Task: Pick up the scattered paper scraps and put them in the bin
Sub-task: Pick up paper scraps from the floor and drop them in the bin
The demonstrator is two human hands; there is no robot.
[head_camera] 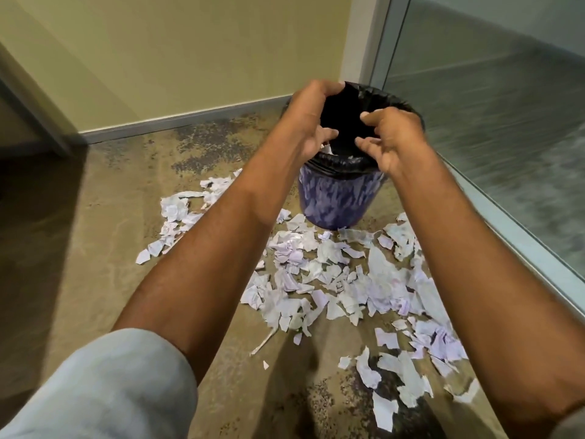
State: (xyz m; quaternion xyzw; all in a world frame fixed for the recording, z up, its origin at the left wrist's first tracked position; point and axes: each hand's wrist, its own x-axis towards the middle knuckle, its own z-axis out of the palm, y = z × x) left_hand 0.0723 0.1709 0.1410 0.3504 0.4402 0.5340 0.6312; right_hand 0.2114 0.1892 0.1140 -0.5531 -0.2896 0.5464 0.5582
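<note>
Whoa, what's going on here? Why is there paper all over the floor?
Someone is tidying up torn paper. The left hand and the right hand are both held over the mouth of the purple bin with its black bag. Their fingers are loosely curled and spread, with nothing clearly held. Lots of paper scraps lie on the floor in front of and beside the bin, so most of the job is left.

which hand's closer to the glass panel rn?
Right. The right hand hovers over the bin on the side toward the glass panel; the left hand is over the bin's opposite side, farther away.
</note>
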